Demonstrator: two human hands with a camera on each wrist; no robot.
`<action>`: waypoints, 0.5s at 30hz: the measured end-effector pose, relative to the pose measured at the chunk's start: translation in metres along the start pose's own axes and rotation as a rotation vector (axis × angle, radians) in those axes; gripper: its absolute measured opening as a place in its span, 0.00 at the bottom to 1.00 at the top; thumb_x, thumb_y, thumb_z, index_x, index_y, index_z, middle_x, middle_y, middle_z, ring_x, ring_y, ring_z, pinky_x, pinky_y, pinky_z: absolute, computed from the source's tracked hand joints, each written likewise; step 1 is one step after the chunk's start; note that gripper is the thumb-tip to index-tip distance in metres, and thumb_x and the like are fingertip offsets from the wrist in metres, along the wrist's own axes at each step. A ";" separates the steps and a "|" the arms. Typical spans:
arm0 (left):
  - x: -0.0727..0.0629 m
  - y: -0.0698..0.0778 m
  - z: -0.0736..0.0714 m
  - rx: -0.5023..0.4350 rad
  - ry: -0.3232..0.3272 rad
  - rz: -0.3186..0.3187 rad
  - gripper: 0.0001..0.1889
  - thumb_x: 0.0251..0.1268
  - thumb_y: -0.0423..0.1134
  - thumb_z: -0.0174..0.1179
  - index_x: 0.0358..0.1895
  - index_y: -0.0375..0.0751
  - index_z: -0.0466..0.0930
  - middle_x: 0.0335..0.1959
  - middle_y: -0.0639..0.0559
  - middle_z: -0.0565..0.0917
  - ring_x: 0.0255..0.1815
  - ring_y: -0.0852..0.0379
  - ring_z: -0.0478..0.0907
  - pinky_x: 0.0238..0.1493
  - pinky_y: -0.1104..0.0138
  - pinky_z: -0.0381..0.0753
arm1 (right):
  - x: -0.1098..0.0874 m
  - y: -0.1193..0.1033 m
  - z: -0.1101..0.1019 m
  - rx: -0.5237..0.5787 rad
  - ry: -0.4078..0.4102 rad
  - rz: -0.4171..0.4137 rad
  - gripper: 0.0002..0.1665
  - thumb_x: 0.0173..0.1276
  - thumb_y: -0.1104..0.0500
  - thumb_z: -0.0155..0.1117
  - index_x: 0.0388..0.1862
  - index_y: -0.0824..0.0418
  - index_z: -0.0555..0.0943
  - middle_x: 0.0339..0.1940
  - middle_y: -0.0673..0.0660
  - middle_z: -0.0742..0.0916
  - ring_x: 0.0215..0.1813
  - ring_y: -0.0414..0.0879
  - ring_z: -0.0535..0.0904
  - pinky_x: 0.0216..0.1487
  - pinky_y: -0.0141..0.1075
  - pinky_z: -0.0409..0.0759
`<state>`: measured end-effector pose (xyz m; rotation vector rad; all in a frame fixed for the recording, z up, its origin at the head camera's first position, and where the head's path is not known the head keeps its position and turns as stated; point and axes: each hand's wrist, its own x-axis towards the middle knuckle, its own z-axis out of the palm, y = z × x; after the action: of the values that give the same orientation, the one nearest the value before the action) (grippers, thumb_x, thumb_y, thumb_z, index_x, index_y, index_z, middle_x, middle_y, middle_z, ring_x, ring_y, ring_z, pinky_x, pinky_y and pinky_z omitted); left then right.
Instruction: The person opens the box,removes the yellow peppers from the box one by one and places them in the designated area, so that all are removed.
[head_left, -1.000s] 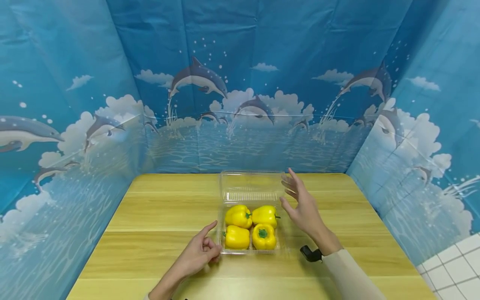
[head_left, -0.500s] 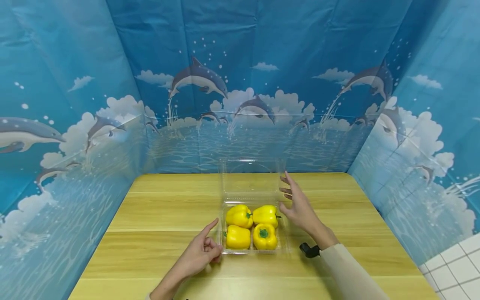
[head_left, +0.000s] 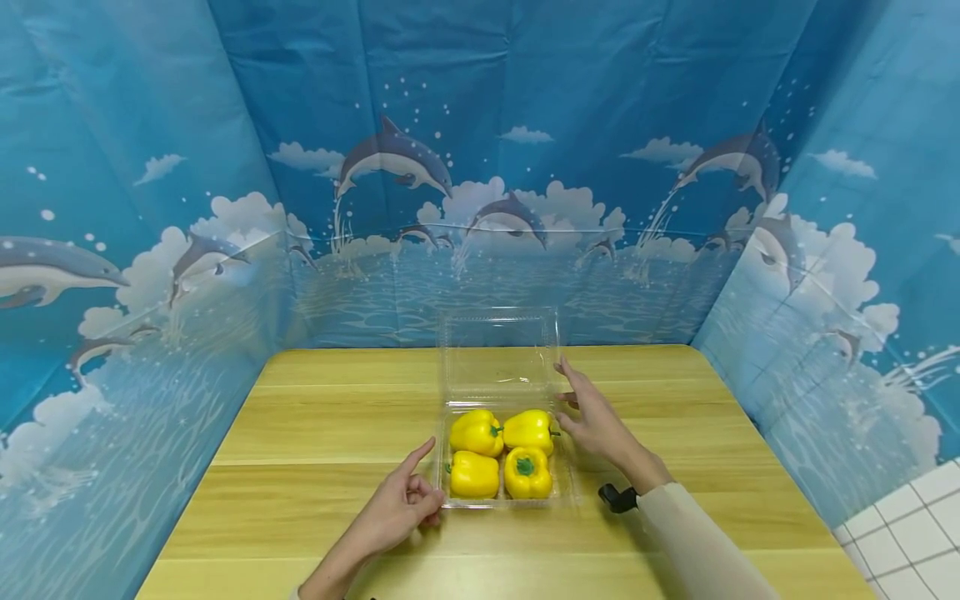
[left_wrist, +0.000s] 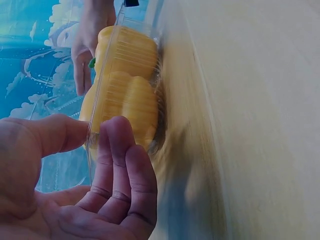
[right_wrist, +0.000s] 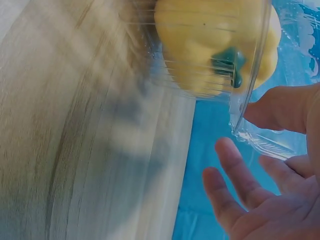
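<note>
A clear plastic clamshell box (head_left: 465,504) holds several yellow bell peppers (head_left: 474,475) with green stems. Its hinged lid (head_left: 495,362) stands raised at the back of the base. At the near left corner, my left hand (head_left: 393,508) pinches the rim between thumb (left_wrist: 65,134) and curled fingers, its index finger stretched out. My right hand (head_left: 596,421) is at the far right, beside the hinge and lid. In the right wrist view its thumb (right_wrist: 272,110) touches the box edge near a pepper (right_wrist: 200,30), while the other fingers (right_wrist: 235,160) spread loosely below.
The box rests on a wooden table (head_left: 315,417). A blue curtain printed with dolphins (head_left: 480,167) rises behind the table and along both sides. A small black device (head_left: 619,499) sits at the right wrist. White tiles (head_left: 911,533) show at the lower right.
The lid has swung up from lying lower at the back to a more upright stand. My right hand has shifted slightly left and nearer. My left hand keeps its place on the rim.
</note>
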<state>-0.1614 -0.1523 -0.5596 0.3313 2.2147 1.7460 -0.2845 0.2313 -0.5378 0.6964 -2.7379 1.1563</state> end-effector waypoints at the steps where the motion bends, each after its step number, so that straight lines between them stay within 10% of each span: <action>1: 0.000 0.000 0.000 0.004 0.000 -0.001 0.50 0.84 0.32 0.70 0.98 0.39 0.48 0.46 0.35 0.92 0.39 0.48 0.92 0.43 0.66 0.94 | 0.000 0.001 0.001 0.002 -0.007 0.004 0.60 0.82 0.76 0.69 1.00 0.69 0.43 0.97 0.73 0.63 0.75 0.70 0.88 0.77 0.68 0.85; 15: -0.003 0.002 0.001 0.082 0.025 0.001 0.47 0.86 0.37 0.70 0.98 0.41 0.53 0.65 0.35 0.83 0.47 0.48 0.91 0.42 0.68 0.91 | -0.005 0.009 0.000 0.066 -0.156 0.128 0.42 0.95 0.63 0.58 0.98 0.67 0.56 0.96 0.74 0.65 0.78 0.72 0.86 0.74 0.61 0.91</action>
<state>-0.1584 -0.1517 -0.5574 0.3309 2.3090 1.6718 -0.2844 0.2388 -0.5452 0.6533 -2.9241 1.2750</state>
